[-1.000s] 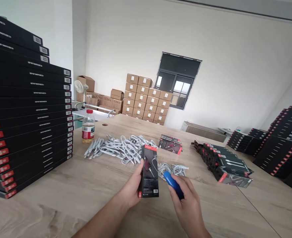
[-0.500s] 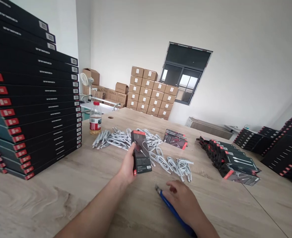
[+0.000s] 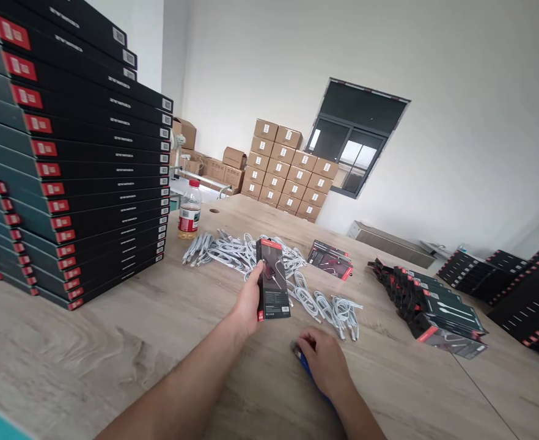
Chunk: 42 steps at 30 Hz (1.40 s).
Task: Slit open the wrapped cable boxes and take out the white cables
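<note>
My left hand [image 3: 250,305] grips a slim black-and-red cable box [image 3: 274,281] by its left edge, thumb on the front; the box stands nearly upright above the table. My right hand [image 3: 321,357] is low over the wood, its fingers curled together at the metal-tipped end of a blue-handled tool [image 3: 304,363]. The hand covers most of that tool, so its exact kind is hidden. Behind the box lies a spread of coiled white cables [image 3: 233,252], and more cable coils [image 3: 338,311] lie to its right.
Tall stacks of black boxes [image 3: 113,183] rise at left, beside a red-capped bottle [image 3: 189,211]. Flat cable boxes [image 3: 331,260] lie past the coils. A row of packed boxes [image 3: 434,305] leans at right, before more black stacks [image 3: 526,293]. Brown cartons [image 3: 283,171] stand behind the table.
My view has turned slightly left, so most things appear further right. The fingers of my right hand have drawn together at the tool's metal end. My left hand still holds the box.
</note>
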Motion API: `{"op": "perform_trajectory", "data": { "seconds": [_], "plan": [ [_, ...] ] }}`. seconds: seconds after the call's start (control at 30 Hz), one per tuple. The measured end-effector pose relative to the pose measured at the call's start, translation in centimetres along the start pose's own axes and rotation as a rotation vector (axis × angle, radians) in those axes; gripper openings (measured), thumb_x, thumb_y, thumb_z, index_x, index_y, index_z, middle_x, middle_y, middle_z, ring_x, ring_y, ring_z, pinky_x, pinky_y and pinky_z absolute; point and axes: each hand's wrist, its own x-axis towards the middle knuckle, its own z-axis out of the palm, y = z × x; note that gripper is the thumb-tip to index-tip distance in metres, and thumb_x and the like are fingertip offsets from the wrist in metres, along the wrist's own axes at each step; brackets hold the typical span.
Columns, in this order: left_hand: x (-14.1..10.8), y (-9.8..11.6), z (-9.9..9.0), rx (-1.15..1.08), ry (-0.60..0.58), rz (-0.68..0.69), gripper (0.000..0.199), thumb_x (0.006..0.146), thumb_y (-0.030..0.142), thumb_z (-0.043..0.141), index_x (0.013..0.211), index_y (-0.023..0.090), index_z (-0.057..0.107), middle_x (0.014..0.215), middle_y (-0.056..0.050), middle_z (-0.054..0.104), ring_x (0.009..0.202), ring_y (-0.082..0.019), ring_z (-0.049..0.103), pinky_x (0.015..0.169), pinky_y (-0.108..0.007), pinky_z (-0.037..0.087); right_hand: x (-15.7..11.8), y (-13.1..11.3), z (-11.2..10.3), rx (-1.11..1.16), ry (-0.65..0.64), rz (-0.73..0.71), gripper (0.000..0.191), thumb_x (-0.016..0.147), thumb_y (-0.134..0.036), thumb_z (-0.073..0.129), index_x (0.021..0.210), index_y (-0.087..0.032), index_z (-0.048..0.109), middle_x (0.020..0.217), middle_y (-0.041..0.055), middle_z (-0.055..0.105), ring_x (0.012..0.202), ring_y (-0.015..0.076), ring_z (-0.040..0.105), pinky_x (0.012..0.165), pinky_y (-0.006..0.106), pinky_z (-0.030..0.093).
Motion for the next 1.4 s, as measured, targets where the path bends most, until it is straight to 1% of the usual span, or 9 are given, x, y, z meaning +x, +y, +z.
{"op": "perform_trajectory", "data": {
  "seconds": [0.17, 0.3, 0.4, 0.53, 1.0, 1.17, 1.23, 1.3, 1.4],
  "plan": [
    [0.0, -0.1, 0.2, 0.003, 0.004, -0.014, 0.049, 0.093, 0.057, 0.053, 0.095, 0.013, 0.072, 0.072, -0.009, 0.076, 0.054, -0.020, 0.069, 0.060, -0.031, 0.059, 0.1, 0.2, 0.0, 0.043, 0.010, 0.023, 0.025, 0.095, -0.031, 0.046, 0.088, -0.022, 0.068, 0.085, 0.0029, 0.075, 0.083, 0.0220, 0.067, 0.071, 0.029, 0.040],
    [-0.3, -0.2, 0.4, 0.006, 0.017, -0.020, 0.048, 0.093, 0.056, 0.053, 0.096, 0.012, 0.072, 0.073, -0.008, 0.076, 0.054, -0.019, 0.069, 0.058, -0.030, 0.059, 0.0, -0.1, -0.2, 0.028, -0.026, 0.034, 0.026, 0.093, -0.037, 0.052, 0.104, -0.023, 0.071, 0.083, 0.0023, 0.075, 0.080, 0.0223, 0.067, 0.070, 0.029, 0.040],
    [-0.5, -0.1, 0.6, 0.006, 0.026, -0.016, 0.048, 0.094, 0.055, 0.053, 0.097, 0.012, 0.072, 0.073, -0.008, 0.076, 0.054, -0.019, 0.069, 0.057, -0.029, 0.059, -0.2, -0.4, -0.2, 0.017, -0.039, 0.003, 0.019, 0.090, -0.032, 0.055, 0.090, -0.024, 0.073, 0.080, 0.0010, 0.074, 0.077, 0.0208, 0.066, 0.068, 0.028, 0.039],
    [-0.6, -0.1, 0.8, 0.006, 0.031, -0.018, 0.048, 0.094, 0.055, 0.053, 0.100, 0.012, 0.073, 0.073, -0.008, 0.077, 0.055, -0.019, 0.070, 0.056, -0.029, 0.059, -0.3, -0.3, 0.0, 0.041, -0.010, -0.030, 0.024, 0.091, -0.029, 0.052, 0.074, -0.023, 0.068, 0.079, 0.0012, 0.074, 0.077, 0.0199, 0.065, 0.068, 0.028, 0.039],
    [0.0, -0.6, 0.3, 0.006, 0.011, -0.022, 0.047, 0.094, 0.055, 0.054, 0.107, 0.013, 0.072, 0.080, -0.009, 0.079, 0.063, -0.022, 0.074, 0.060, -0.031, 0.060, -0.8, -0.7, -0.1, -0.073, 0.111, 0.006, 0.023, 0.095, -0.025, 0.048, 0.080, -0.025, 0.065, 0.079, 0.0026, 0.074, 0.075, 0.0213, 0.067, 0.067, 0.029, 0.039],
    [0.0, -0.6, 0.3, 0.026, 0.015, 0.007, 0.046, 0.094, 0.053, 0.054, 0.107, 0.013, 0.072, 0.080, -0.010, 0.079, 0.065, -0.024, 0.075, 0.062, -0.033, 0.061, 0.0, 0.1, 0.4, 0.114, 0.273, 0.001, 0.028, 0.095, -0.037, 0.042, 0.080, -0.023, 0.061, 0.073, 0.0035, 0.069, 0.068, 0.0211, 0.063, 0.065, 0.030, 0.042],
    [-0.1, -0.3, 0.4, 0.048, 0.013, 0.025, 0.045, 0.095, 0.051, 0.053, 0.106, 0.012, 0.072, 0.079, -0.011, 0.078, 0.065, -0.024, 0.075, 0.063, -0.034, 0.061, 0.1, 0.0, -0.8, 0.252, 0.393, -0.016, 0.033, 0.093, -0.046, 0.045, 0.077, -0.022, 0.062, 0.068, 0.0029, 0.065, 0.064, 0.0202, 0.059, 0.064, 0.031, 0.043],
    [-0.2, 0.0, 0.7, 0.077, 0.018, 0.042, 0.045, 0.097, 0.049, 0.050, 0.106, 0.010, 0.072, 0.077, -0.011, 0.077, 0.062, -0.024, 0.074, 0.062, -0.034, 0.061, -0.7, 0.0, -3.4, 0.391, 0.505, -0.004, 0.038, 0.089, -0.054, 0.051, 0.076, -0.021, 0.063, 0.063, 0.0011, 0.061, 0.060, 0.0186, 0.055, 0.061, 0.030, 0.044],
    [-0.6, 0.4, 1.6, 0.114, 0.047, 0.047, 0.043, 0.099, 0.046, 0.046, 0.105, 0.011, 0.071, 0.072, -0.007, 0.076, 0.058, -0.021, 0.072, 0.062, -0.033, 0.061, -5.1, 1.5, -8.9, 0.514, 0.693, 0.013, 0.037, 0.085, -0.056, 0.063, 0.079, -0.020, 0.066, 0.064, -0.0011, 0.059, 0.061, 0.0159, 0.055, 0.060, 0.028, 0.046]
  ]
}}
